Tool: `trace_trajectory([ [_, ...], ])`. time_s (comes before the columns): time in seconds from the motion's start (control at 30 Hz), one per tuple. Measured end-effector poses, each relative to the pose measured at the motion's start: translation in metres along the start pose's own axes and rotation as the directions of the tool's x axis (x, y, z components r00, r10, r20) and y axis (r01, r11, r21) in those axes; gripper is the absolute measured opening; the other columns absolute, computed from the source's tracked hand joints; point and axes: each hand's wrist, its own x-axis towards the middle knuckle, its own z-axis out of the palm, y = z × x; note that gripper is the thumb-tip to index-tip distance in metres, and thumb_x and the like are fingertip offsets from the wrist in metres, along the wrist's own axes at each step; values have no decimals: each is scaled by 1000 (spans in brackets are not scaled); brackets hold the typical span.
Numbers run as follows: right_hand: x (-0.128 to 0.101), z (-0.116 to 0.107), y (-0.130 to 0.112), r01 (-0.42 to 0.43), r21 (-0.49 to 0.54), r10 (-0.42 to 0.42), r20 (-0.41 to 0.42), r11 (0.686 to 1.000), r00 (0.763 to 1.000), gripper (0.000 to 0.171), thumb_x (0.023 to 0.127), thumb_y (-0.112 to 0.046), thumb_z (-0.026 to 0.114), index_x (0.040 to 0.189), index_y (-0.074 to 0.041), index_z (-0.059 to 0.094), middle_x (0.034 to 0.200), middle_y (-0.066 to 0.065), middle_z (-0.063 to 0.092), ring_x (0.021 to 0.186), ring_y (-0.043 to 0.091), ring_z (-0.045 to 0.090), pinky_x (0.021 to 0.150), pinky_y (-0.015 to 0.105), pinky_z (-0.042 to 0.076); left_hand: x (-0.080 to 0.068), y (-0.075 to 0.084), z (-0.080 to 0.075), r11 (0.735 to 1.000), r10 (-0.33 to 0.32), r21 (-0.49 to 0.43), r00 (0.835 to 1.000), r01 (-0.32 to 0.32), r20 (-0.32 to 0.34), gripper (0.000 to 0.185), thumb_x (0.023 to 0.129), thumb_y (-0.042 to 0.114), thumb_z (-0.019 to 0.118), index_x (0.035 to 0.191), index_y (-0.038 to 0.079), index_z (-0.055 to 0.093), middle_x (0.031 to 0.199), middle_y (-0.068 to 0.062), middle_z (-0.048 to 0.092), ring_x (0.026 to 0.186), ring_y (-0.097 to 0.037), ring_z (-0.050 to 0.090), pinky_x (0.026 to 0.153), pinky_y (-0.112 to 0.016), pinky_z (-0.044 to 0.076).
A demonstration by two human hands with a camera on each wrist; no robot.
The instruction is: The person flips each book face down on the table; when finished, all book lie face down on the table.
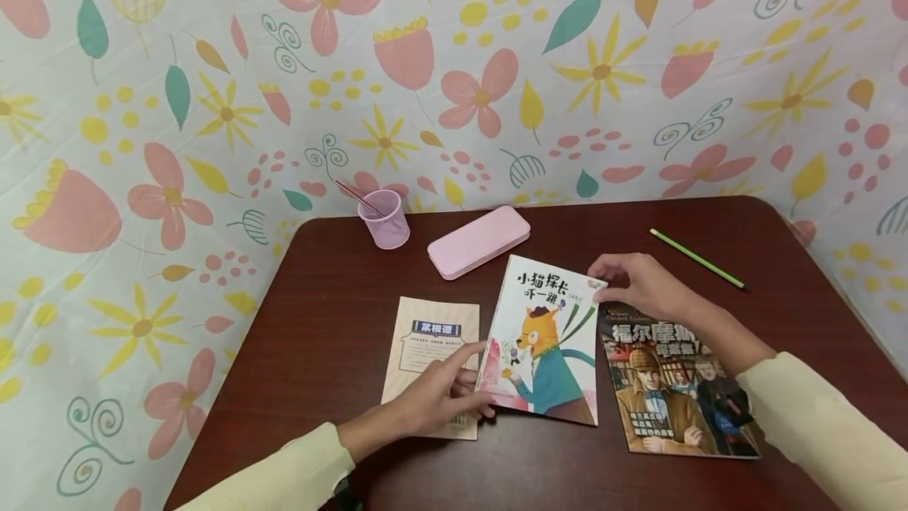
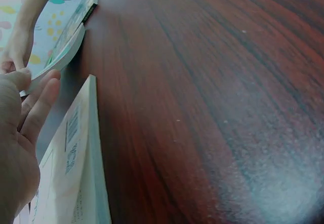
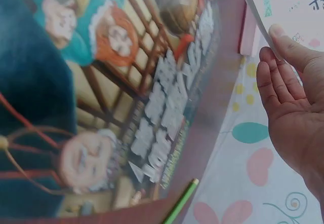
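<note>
- A dark red-brown wooden table (image 1: 340, 322) with rounded corners fills the lower part of the head view; its grain runs in long streaks and the polish catches a pale glare in the left wrist view.
- Behind and to both sides of the table hangs a white floral cloth (image 1: 213, 101) printed with pink flowers, yellow daisies, teal leaves and curls; it closes off the whole background.
- The cat picture book (image 1: 542, 337), white-covered with an orange cat in a teal coat, sits mid-table, between two other books, its left side lifted slightly off the wood.
- The left hand (image 1: 440, 393) pinches the book's lower left corner, fingers curled at its edge; the hand lies over the beige booklet (image 1: 426, 345), which lies flat just to the left.
- The right hand (image 1: 631, 282) grips the book's upper right corner, thumb and fingers closed on the cover edge; the right wrist view shows the fingertips (image 3: 283, 34) pressed against the thin edge.
- The detective magazine (image 1: 674, 381), dark-covered with a man in a deerstalker, lies flat to the right, its left edge just beside the cat book.
- A pink pencil case (image 1: 478, 241) rests shut at the back, just beyond the cat book's top.
- A translucent pink cup (image 1: 385, 219) stands upright at the back left with a thin stick leaning inside.
- A green pencil (image 1: 697, 259) lies diagonally at the back right, well apart from the books.
- Both arms wear cream sleeves (image 1: 823, 424).
</note>
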Motion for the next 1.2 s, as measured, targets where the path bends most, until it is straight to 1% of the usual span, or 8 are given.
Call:
trace_trajectory([
  [0.2, 0, -9, -6, -3, 20, 3, -31, 1000, 1000, 23, 91, -5, 84, 109, -12, 71, 99, -3, 72, 88, 15, 70, 73, 28, 58, 2, 1, -5, 988, 11, -154, 1000, -16, -28, 67, 108, 2, 60, 166, 14, 30, 120, -25, 74, 99, -42, 77, 82, -45, 64],
  [0.37, 1, -15, -9, 6, 43, -3, -88, 999, 996, 23, 90, -3, 84, 107, -11, 71, 96, -1, 73, 84, 14, 71, 69, 26, 56, 2, 6, -9, 979, -7, -202, 996, -10, -88, 58, 109, 4, 58, 164, 6, 38, 118, -29, 74, 102, -51, 73, 86, -49, 63],
  [0.5, 0, -20, -13, 31, 74, -20, -137, 997, 990, 22, 89, 0, 84, 106, -10, 72, 95, 0, 73, 84, 12, 71, 67, 21, 53, 2, 9, -12, 976, -9, -214, 988, -25, -156, 48, 110, 3, 57, 156, -2, 48, 116, -30, 74, 105, -50, 73, 88, -49, 62],
  [0.73, -1, -29, -16, 57, 169, -25, -186, 984, 982, 24, 90, 7, 80, 109, -5, 73, 97, 9, 75, 83, 14, 72, 67, 18, 52, 3, 17, -14, 951, -70, -307, 958, -19, -277, 39, 109, 5, 59, 146, -8, 58, 129, -29, 69, 107, -34, 75, 92, -51, 59],
  [0.87, -3, -32, -18, 54, 205, -11, -204, 977, 979, 24, 91, 9, 79, 111, -3, 73, 97, 13, 76, 83, 13, 73, 69, 17, 54, 3, 22, -15, 934, -108, -356, 942, -14, -319, 37, 110, 6, 58, 143, -11, 59, 127, -31, 69, 108, -29, 76, 95, -47, 58],
  [0.97, -4, -35, -20, 26, 243, 28, -216, 970, 976, 22, 92, 9, 77, 111, -3, 74, 97, 14, 76, 83, 13, 74, 70, 17, 55, 4, 25, -14, 921, -139, -390, 930, -5, -341, 38, 110, 7, 58, 142, -13, 59, 126, -32, 70, 109, -26, 76, 97, -43, 58],
  [1.1, -5, -38, -23, -14, 296, 83, -222, 955, 972, 19, 94, 6, 76, 111, -3, 74, 99, 12, 76, 86, 14, 74, 72, 21, 58, 4, 29, -14, 911, -161, -412, 917, -4, -364, 37, 108, 5, 61, 140, -13, 61, 127, -31, 69, 108, -24, 76, 98, -41, 58],
  [1.2, -5, -40, -25, -18, 328, 97, -226, 944, 969, 18, 96, 6, 75, 112, -2, 74, 103, 7, 77, 91, 14, 75, 74, 23, 60, 4, 32, -14, 909, -168, -417, 910, -6, -380, 37, 106, 4, 65, 139, -10, 64, 131, -27, 69, 110, -23, 75, 99, -41, 57],
])
